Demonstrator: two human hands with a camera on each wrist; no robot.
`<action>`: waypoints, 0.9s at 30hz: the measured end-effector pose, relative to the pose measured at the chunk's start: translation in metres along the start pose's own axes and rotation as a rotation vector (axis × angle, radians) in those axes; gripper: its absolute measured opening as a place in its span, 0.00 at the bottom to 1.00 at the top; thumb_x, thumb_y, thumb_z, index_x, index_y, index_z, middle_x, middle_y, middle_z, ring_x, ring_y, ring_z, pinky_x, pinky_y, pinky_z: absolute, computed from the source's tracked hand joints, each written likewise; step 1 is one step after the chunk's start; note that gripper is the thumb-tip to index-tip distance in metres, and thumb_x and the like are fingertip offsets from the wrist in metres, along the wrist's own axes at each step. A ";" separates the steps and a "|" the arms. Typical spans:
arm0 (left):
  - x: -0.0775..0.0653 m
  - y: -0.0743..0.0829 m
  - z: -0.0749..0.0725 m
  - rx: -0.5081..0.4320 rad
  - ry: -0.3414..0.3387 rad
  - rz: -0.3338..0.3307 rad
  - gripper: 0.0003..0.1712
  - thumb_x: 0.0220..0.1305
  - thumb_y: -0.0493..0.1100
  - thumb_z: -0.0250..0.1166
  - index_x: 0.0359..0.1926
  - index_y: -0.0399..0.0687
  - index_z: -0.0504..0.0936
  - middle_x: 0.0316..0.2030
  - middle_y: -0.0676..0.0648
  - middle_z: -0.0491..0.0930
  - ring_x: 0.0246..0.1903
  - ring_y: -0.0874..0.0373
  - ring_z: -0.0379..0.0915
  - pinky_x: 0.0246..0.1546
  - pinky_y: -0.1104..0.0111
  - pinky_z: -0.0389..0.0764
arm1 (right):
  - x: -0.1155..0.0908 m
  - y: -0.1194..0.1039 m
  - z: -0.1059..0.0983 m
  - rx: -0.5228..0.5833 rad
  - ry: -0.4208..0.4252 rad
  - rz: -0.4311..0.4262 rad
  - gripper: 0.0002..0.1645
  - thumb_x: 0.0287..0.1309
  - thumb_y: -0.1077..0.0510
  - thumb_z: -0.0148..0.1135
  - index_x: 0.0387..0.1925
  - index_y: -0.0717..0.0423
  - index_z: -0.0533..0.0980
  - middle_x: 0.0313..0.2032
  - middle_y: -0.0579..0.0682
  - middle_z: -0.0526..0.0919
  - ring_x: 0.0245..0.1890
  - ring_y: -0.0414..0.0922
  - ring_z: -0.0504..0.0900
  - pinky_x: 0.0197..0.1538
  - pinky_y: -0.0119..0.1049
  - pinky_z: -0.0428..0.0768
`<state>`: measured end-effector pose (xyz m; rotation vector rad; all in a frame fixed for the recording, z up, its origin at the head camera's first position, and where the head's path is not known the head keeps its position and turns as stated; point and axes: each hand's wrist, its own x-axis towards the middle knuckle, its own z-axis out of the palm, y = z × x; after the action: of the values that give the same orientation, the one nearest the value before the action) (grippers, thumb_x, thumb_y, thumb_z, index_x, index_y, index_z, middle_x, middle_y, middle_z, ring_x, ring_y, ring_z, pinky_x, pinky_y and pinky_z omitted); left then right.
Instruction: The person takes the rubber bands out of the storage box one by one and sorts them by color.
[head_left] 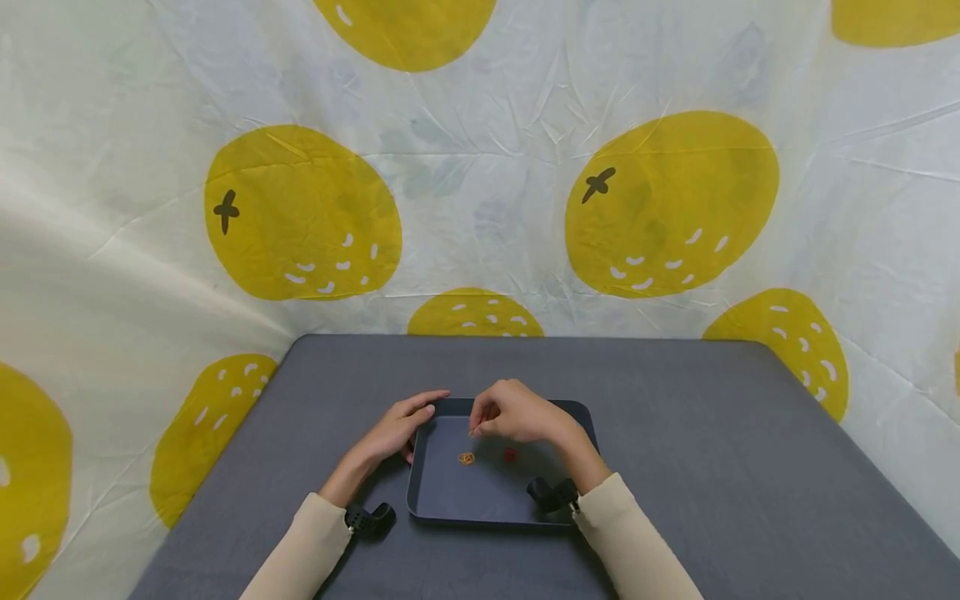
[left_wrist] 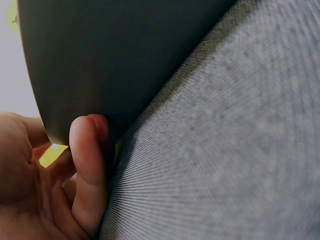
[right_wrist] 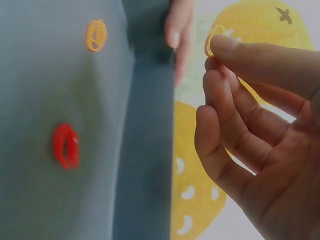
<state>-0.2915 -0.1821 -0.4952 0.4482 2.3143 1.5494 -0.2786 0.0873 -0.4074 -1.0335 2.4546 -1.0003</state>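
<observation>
In the head view, a shallow dark tray (head_left: 487, 508) lies on the table. My left hand (head_left: 393, 432) holds its far left corner, thumb at the rim. Curled fingers (left_wrist: 89, 155) press the tray's outer wall (left_wrist: 115, 60) in the left wrist view. Over the tray, my right hand (head_left: 517, 412) pinches a thin yellow rubber band (right_wrist: 209, 44) between thumb and index finger; the other fingers are bent loosely. On the tray floor lie orange-yellow rubber bands (head_left: 467, 458), looped in a small bunch, and red rubber bands (right_wrist: 66, 146) to their right.
Grey cloth covers the table (head_left: 712, 467) around the tray. A white curtain (head_left: 480, 208) with yellow fruit prints hangs behind and along the sides. Each wrist carries a black camera (head_left: 369, 520) on a strap.
</observation>
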 end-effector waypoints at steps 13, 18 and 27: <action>0.000 0.003 0.000 0.011 0.000 0.030 0.26 0.84 0.48 0.47 0.78 0.60 0.67 0.75 0.36 0.64 0.14 0.56 0.74 0.15 0.62 0.80 | -0.028 0.003 -0.030 -0.039 0.101 0.005 0.03 0.65 0.60 0.70 0.34 0.52 0.86 0.34 0.47 0.89 0.34 0.46 0.87 0.37 0.32 0.82; -0.002 0.004 -0.001 0.002 -0.001 0.027 0.26 0.84 0.49 0.48 0.78 0.61 0.67 0.76 0.38 0.63 0.16 0.55 0.75 0.15 0.61 0.81 | -0.045 0.012 -0.043 -0.045 0.147 0.035 0.03 0.65 0.60 0.70 0.35 0.54 0.87 0.35 0.50 0.90 0.33 0.45 0.86 0.36 0.33 0.81; -0.001 0.006 0.000 0.000 0.007 0.010 0.26 0.84 0.47 0.49 0.77 0.61 0.67 0.74 0.37 0.67 0.13 0.56 0.71 0.15 0.62 0.81 | -0.081 0.038 -0.068 -0.074 0.213 0.113 0.04 0.66 0.59 0.69 0.35 0.53 0.86 0.33 0.44 0.89 0.33 0.41 0.86 0.38 0.34 0.82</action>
<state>-0.2898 -0.1805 -0.4898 0.4558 2.3210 1.5582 -0.2750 0.1973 -0.3850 -0.8362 2.7066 -1.0381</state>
